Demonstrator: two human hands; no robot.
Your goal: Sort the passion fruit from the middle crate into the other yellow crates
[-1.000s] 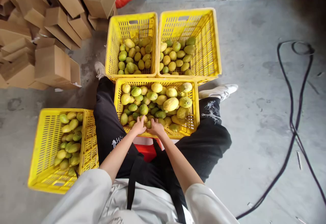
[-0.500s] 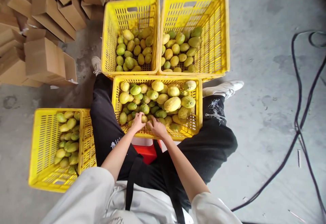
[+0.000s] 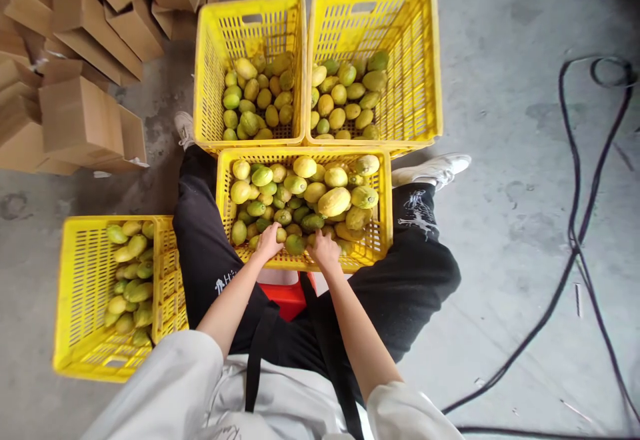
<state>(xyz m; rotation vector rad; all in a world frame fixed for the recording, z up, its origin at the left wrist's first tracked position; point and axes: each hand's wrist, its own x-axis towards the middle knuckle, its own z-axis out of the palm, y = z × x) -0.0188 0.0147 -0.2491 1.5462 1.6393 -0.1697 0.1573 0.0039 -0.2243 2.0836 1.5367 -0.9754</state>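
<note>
My left hand [image 3: 269, 243] reaches into the near side of the middle yellow crate [image 3: 388, 227], its fingers curled round a small yellowish papaya [image 3: 281, 235]. Close beside it, my right hand [image 3: 325, 251] is bent over the fruit, fingers round another papaya [image 3: 312, 240] that is mostly hidden. Between the hands lies a green papaya [image 3: 295, 245]. Green and yellow oval papayas of mixed sizes fill this crate, with a large yellow papaya [image 3: 335, 202] on top towards the right.
Beyond the middle crate stand a left crate [image 3: 200, 73] and a right crate [image 3: 436, 60], both part-filled with papayas. Another crate [image 3: 75, 293] with papayas sits at my left. Cardboard boxes [image 3: 80, 120] are piled at upper left. Black cables [image 3: 565, 280] cross the floor at right.
My right hand has shifted right, away from my left hand. A green papaya now shows in the gap between them. My left hand stays about where it was; the view has swung slightly.
</note>
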